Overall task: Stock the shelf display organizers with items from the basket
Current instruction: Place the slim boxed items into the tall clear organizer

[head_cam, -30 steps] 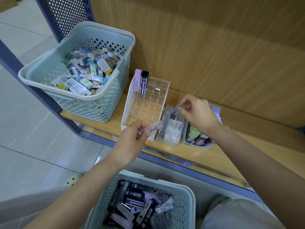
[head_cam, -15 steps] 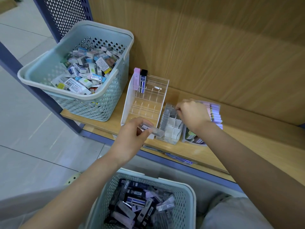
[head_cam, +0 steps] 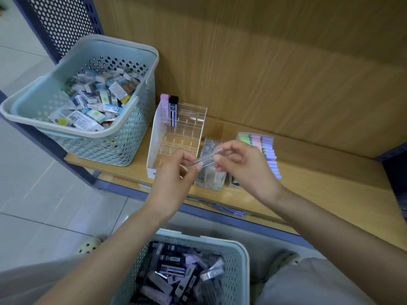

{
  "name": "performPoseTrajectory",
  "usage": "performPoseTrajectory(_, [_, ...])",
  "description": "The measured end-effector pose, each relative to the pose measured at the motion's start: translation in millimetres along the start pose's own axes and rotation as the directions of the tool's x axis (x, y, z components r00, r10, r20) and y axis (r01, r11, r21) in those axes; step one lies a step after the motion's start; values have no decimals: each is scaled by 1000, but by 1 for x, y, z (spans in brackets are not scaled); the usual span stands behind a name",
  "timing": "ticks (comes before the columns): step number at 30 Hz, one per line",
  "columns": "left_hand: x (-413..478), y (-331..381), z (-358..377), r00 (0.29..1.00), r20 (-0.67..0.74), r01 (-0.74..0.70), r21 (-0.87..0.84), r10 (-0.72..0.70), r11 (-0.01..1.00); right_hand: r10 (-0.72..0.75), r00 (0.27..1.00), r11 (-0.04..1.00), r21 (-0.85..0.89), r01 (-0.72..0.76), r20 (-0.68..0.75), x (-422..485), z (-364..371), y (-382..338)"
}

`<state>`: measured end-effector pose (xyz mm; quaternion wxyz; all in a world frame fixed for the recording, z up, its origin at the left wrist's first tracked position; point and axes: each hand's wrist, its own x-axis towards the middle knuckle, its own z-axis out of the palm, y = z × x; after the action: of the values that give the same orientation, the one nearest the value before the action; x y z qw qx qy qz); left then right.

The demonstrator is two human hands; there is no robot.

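The clear case (head_cam: 206, 158) lies slanted above the small clear organizer (head_cam: 212, 180), long axis running lower left to upper right. The left hand (head_cam: 176, 172) pinches its lower end, the right hand (head_cam: 242, 166) its upper end. Half a second earlier only the left hand held it; the right hand was at the organizer.

Soft, even indoor light, medium bright, no hard shadows. Floor tiles (head_cam: 33, 194) carry a pale sheen at left. Wooden back panel (head_cam: 286, 73) darker along the top, lighter lower down; far right edge goes dim. Left hand (head_cam: 176, 172), right hand (head_cam: 244, 166) and the clear case (head_cam: 203, 159) between them smeared by motion blur. Whole frame slightly soft, fine print unreadable. Wide-angle bend: shelf edge (head_cam: 264, 227) and perforated upright (head_cam: 61, 25) lean and curve toward the borders
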<state>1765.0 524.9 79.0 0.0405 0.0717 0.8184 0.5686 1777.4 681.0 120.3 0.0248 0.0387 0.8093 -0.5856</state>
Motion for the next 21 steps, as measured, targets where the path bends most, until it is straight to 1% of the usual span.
performPoseTrajectory(3, [4,-7,8,995,68,-93,230,80,969,-103,988,986,-145,86,-119,16,-24,-6])
performPoseTrajectory(5, [9,-15,12,982,132,-174,372,134,912,-170,966,957,-265,115,-195,29,-39,-4])
performPoseTrajectory(7, [15,-25,17,955,230,-280,480,189,832,-207,958,905,-411,111,-196,41,-45,4])
performPoseTrajectory(9, [20,-34,22,918,319,-380,547,234,746,-226,961,850,-513,117,-157,50,-44,14])
performPoseTrajectory(11, [23,-43,24,899,360,-426,587,250,688,-233,970,792,-592,147,-70,58,-38,23])
performPoseTrajectory(14, [23,-53,23,892,373,-442,593,256,673,-185,982,720,-674,165,43,68,-28,37])
performPoseTrajectory(18, [20,-59,23,887,370,-455,601,275,657,-224,973,664,-721,198,62,80,-21,46])
performPoseTrajectory(21, [19,-61,23,885,376,-456,590,273,666,-187,974,592,-776,217,129,83,-17,47])
